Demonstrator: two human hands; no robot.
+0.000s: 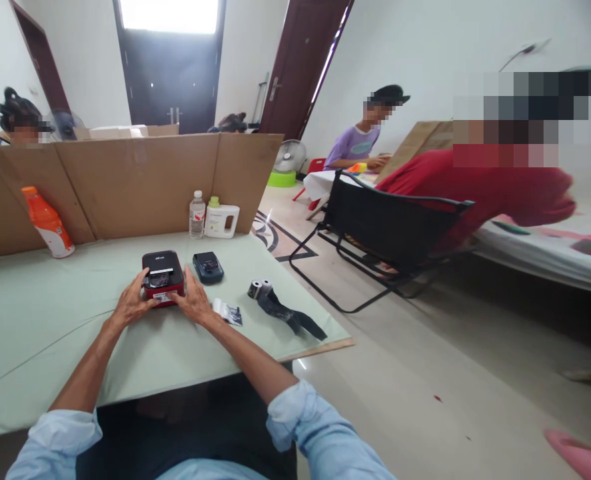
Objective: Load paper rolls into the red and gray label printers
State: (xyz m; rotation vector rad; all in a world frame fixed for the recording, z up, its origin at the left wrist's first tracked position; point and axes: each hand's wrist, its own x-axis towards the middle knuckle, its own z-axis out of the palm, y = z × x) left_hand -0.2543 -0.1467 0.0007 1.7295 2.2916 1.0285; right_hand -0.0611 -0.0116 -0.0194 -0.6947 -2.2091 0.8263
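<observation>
A black-topped, red-sided box-shaped device (163, 262) sits on the table in front of me, with a white label on its front side. My left hand (134, 300) holds its left side and front corner. On the other side, my right hand (194, 298) grips the right edge, thumb at the front. Just right of it lies a smaller dark blue device (208, 267) that looks like a portable printer. Close to my right wrist is a small clear packet (228, 312) with dark print. Farther right, two small rolls (256, 289) lie beside a crumpled black strip (288, 313).
A cardboard screen (140, 187) borders the table's back. Before it stand an orange bottle (48, 221), a clear water bottle (196, 217) and a white jug (222, 221). A black folding chair (395, 227) with a person in red is at right; others sit beyond.
</observation>
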